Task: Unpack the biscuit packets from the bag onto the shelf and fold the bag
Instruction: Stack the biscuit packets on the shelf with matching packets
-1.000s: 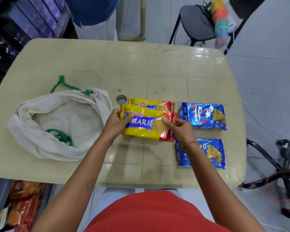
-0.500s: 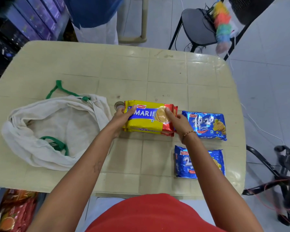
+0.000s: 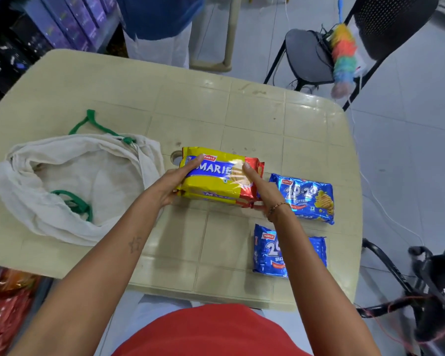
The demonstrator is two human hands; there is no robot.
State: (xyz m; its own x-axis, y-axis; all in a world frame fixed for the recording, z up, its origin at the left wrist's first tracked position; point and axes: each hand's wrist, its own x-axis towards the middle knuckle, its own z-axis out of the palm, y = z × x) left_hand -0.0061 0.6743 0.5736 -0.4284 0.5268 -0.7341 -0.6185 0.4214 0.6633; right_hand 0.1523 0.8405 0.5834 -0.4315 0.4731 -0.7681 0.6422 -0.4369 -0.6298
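A yellow Marie biscuit packet (image 3: pixel 217 179) lies on top of a second Marie packet (image 3: pixel 216 200) near the middle of the cream table (image 3: pixel 242 119). My left hand (image 3: pixel 176 179) grips the stack's left end. My right hand (image 3: pixel 261 187) holds its right end, fingers over the red part. Two blue butter-cookie packets lie to the right: one (image 3: pixel 307 197) beside the stack, one (image 3: pixel 271 250) nearer me, partly under my right forearm. The white cloth bag (image 3: pixel 70 186) with green handles lies open and slack at the left.
A round hole (image 3: pixel 175 157) in the table sits just left of the stack. A person in blue and white stands beyond the far edge (image 3: pixel 157 29). A black chair (image 3: pixel 308 55) with a coloured duster is at the back right. Dark shelves (image 3: pixel 36 34) stand far left.
Both hands carried the top Marie packet away from me and set it onto the second Marie packet. The bag and blue packets stayed put.
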